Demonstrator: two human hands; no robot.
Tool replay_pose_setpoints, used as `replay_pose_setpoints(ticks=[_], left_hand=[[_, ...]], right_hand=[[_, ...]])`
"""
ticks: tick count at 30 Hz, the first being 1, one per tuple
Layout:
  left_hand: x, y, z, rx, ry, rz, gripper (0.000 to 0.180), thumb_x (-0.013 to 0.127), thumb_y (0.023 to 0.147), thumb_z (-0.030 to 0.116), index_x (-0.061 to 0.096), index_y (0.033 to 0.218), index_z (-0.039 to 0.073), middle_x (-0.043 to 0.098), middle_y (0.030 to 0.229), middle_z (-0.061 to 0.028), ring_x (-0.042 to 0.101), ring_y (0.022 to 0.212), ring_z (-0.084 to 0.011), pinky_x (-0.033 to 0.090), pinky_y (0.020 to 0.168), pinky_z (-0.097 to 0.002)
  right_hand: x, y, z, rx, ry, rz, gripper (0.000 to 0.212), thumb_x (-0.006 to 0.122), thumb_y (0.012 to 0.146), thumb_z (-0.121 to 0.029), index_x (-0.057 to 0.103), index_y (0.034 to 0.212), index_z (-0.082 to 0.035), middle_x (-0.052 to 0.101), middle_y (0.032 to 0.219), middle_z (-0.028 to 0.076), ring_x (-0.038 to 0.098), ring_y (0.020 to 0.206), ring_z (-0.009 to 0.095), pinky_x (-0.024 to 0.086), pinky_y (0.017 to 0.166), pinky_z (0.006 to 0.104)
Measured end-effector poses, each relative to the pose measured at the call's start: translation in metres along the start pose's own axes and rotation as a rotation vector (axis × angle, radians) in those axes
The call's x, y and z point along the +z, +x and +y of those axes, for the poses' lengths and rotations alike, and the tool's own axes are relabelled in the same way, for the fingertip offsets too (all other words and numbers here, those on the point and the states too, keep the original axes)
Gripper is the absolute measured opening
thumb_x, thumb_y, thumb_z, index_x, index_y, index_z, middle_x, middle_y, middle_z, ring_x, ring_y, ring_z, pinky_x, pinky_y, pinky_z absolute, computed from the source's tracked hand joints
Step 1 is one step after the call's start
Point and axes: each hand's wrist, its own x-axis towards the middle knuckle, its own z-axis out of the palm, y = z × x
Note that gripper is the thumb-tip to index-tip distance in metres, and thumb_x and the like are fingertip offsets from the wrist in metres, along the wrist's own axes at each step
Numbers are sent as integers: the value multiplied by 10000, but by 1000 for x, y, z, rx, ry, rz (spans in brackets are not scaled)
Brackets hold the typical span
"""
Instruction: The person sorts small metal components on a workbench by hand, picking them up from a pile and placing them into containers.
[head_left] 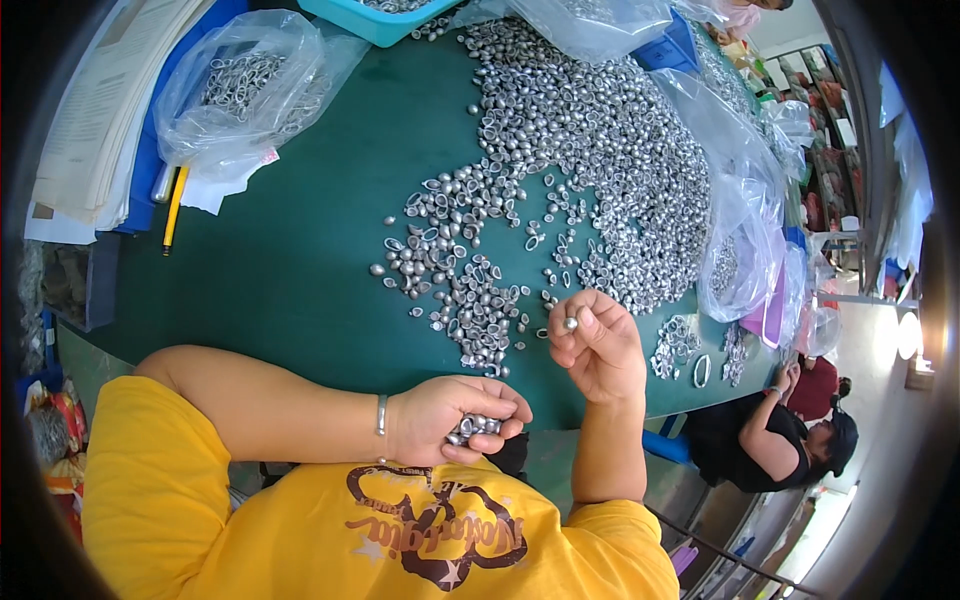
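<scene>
My left hand (425,420) is cupped, its fingers curled around several small silver metal pieces (473,428), oval and hollow on one side. Between the thumb and fingers of my right hand (610,355), one similar small silver piece (570,324) is pinched just above the table's near edge. A loose group of such pieces (440,225) lies in front of my hands on the green tabletop (310,230). Behind it, to the right, spreads a large dense pile (640,150) of them. Close to my right hand are a small heap of silver pieces (676,342) and a larger oval ring (702,371).
At the far left lies a clear bag of metal links (240,90), near a yellow pencil-like stick (175,210) and stacked papers (100,110). A light-blue tray (375,25) stands at the back. Plastic bags (735,200) border the pile; another person (760,440) sits at right.
</scene>
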Motion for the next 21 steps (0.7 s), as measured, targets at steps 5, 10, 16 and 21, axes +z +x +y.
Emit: replay_pose_setpoints(ticks=[5, 10, 16, 21], left_hand=[[5, -3, 2, 6, 8, 35, 139, 439, 894, 127, 513, 957, 27, 488, 795, -42, 432, 558, -89, 280, 365, -181], [4, -2, 1, 25, 13, 30, 137, 440, 892, 121, 516, 957, 28, 489, 789, -43, 432, 559, -88, 277, 361, -184], [7, -3, 0, 26, 47, 69, 136, 447, 890, 129, 515, 960, 33, 486, 777, -37, 417, 550, -85, 272, 360, -185], [7, -3, 0, 25, 43, 59, 139, 446, 892, 132, 513, 961, 32, 488, 770, -36, 420, 547, -83, 273, 354, -185]], right_hand=[[-2, -1, 3, 25, 288, -50, 119, 525, 857, -108, 513, 848, 10, 519, 758, 118, 445, 560, 129, 384, 452, 218], [-1, 1, 3, 15, -144, 82, 96, 550, 827, -69, 573, 840, 22, 537, 655, 64, 494, 542, 134, 371, 421, 244], [29, 13, 26, -535, -1430, 207, 72, 635, 729, -12, 618, 799, -16, 536, 657, 103, 515, 522, 229, 405, 479, 294], [12, 12, 17, -337, -906, 147, 66, 598, 741, 17, 592, 806, 7, 523, 638, 72, 467, 487, 160, 358, 435, 262]])
